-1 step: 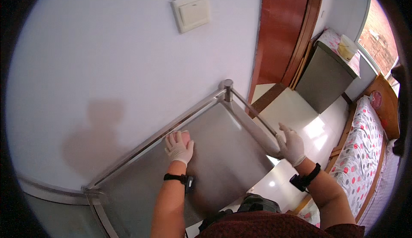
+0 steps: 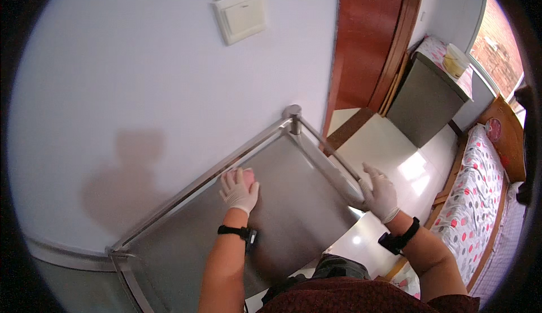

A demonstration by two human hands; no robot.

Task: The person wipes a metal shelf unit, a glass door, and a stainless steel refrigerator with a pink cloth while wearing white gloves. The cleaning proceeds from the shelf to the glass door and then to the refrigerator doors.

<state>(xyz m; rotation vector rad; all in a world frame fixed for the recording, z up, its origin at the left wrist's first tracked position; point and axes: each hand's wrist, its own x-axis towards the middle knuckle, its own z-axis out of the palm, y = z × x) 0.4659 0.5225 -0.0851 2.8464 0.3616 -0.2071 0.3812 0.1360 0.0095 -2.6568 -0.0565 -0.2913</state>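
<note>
A brushed-metal cart top, framed by a raised tubular rail, stands against the wall. My left hand, in a pale glove, presses a folded pink cloth flat on this surface, close to the wall-side rail. The fingers cover most of the cloth. At the right, my right hand, also gloved, is at the near end of the cart's side rail. That rail runs between its thumb and fingers, and part of the grip is hidden. Both wrists wear black straps with small devices.
A round metal post rises at the cart's far corner. On the wall is a white switch. Beyond the cart are a red-brown door, a grey cabinet bearing a tub, and a bed with a dotted sheet.
My left hand has slid slightly right across the metal surface with the cloth. The wall switch and cart corner sit a little further left in view. My right hand stays at the rail.
</note>
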